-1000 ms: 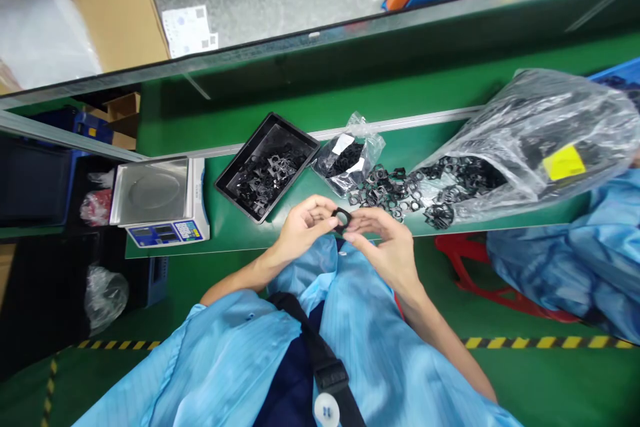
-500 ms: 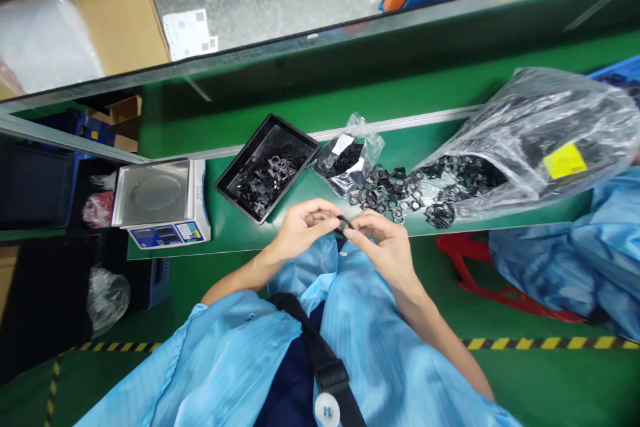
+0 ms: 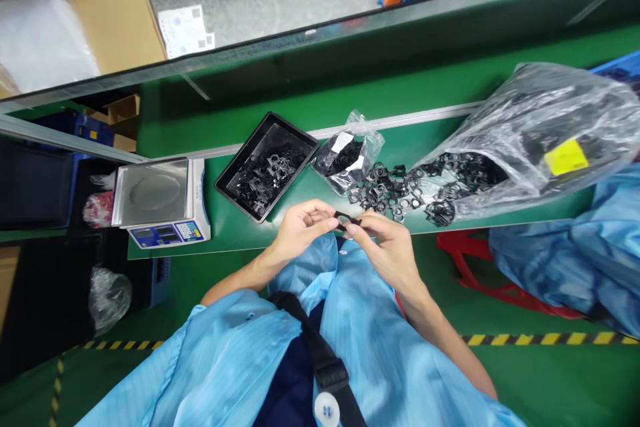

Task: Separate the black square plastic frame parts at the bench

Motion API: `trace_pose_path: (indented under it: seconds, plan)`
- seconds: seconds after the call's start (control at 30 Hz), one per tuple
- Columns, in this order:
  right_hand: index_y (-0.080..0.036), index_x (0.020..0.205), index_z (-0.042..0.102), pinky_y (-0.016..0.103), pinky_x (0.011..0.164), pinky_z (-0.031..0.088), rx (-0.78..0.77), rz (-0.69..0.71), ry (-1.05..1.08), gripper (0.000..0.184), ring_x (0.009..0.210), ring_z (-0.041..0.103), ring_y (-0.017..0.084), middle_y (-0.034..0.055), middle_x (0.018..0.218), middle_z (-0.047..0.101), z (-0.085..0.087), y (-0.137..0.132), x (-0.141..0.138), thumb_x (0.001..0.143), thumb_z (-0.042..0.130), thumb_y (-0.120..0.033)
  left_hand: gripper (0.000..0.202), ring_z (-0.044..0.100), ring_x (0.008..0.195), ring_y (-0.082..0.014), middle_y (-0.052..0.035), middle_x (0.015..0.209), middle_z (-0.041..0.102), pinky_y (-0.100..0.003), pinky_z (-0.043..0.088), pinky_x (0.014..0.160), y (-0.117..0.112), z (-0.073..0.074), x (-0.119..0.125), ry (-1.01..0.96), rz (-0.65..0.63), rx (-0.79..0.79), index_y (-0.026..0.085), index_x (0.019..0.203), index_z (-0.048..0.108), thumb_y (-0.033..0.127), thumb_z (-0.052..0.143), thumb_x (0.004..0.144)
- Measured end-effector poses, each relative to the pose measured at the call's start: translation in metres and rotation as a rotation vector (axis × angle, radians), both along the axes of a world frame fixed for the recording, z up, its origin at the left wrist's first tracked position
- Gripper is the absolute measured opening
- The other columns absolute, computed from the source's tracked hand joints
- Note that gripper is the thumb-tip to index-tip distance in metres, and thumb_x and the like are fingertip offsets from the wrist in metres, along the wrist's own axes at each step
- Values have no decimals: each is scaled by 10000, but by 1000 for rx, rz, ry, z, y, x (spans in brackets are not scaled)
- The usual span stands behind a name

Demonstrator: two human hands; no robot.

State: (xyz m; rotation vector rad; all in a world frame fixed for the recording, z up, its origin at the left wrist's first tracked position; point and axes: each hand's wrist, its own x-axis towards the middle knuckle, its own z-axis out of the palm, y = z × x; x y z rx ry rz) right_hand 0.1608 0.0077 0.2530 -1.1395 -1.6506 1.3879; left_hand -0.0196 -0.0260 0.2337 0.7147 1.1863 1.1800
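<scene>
Between my two hands is a small black plastic ring part [image 3: 344,219], held over the front edge of the green table. My left hand [image 3: 306,225] is closed, thumb and fingers pinching its left side. The fingers of my right hand [image 3: 384,240] pinch its right side. Just beyond my right hand lies a loose pile of similar black ring parts [image 3: 384,188]. A black tray [image 3: 239,161] holding many such parts stands beyond my left hand. Next to it is a small clear bag [image 3: 345,155] with black parts inside.
A large clear plastic bag [image 3: 535,120] with a yellow label spills black parts at the right. At the left stands a weighing scale [image 3: 159,200]. A person in a blue sleeve [image 3: 570,247] sits at the right by a red stool [image 3: 465,263]. A metal-edged shelf [image 3: 300,37] runs above the table.
The black part has turned between my fingers, and its ring opening now faces the camera more. Both hands stay in nearly the same place.
</scene>
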Motion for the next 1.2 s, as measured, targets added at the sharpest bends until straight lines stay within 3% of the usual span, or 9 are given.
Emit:
trace_pose_path:
  seconds: [0.3, 0.47, 0.6, 0.97, 1.2]
  plan:
    - [-242, 684, 757, 336, 675, 561, -225, 46, 191, 387, 707, 649, 196, 37, 730, 703, 4, 3, -1, 827, 754, -601, 477, 757, 659, -184, -41, 775, 782, -296, 623, 680, 0, 3, 1, -106, -57, -73, 149, 836, 687, 512, 923, 637]
    - [-241, 710, 758, 337, 684, 559, -280, 89, 248, 386, 688, 645, 194, 22, 671, 691, 1, 5, 0, 833, 747, -607, 438, 732, 640, -155, -31, 741, 775, -269, 603, 666, 0, 3, -1, -104, -58, -63, 144, 810, 713, 476, 935, 630]
    - [-241, 686, 746, 335, 666, 532, -221, 72, 184, 404, 689, 629, 195, 33, 692, 702, 2, 4, 0, 860, 718, -604, 401, 701, 618, -126, -11, 712, 767, -233, 570, 634, 0, 3, -3, -56, -12, -61, 150, 772, 750, 439, 958, 587]
    - [-225, 567, 672, 305, 567, 446, 31, 5, -60, 422, 549, 547, 156, 12, 579, 622, 10, 1, 1, 946, 655, -410, 438, 746, 691, -197, -60, 782, 795, -313, 607, 694, -1, -1, -1, -31, -34, -97, 148, 804, 789, 512, 932, 606]
    - [-224, 563, 671, 319, 573, 437, -15, 39, -18, 431, 538, 529, 162, 14, 564, 616, 7, 2, 2, 943, 661, -428, 398, 708, 673, -161, -47, 729, 764, -268, 566, 679, 0, 2, -11, -22, -194, -64, 139, 780, 779, 476, 930, 630]
